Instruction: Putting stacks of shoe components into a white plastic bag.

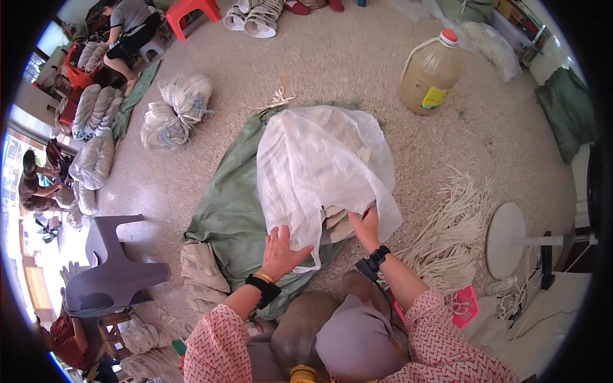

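Note:
A white translucent plastic bag lies in front of me on a green woven sack. Flat beige fabric pieces show through the gap at its near side. My left hand rests at the bag's near left edge, with its fingers spread and nothing gripped. At the right of the gap, my right hand has its thumb and fingers closed at the plastic edge beside the beige pieces. Some of its fingertips are hidden.
A large jug with a red cap stands far right. White cords lie by a pink basket. To the left are a grey stool and a tied bundle. Other people sit working along the left side.

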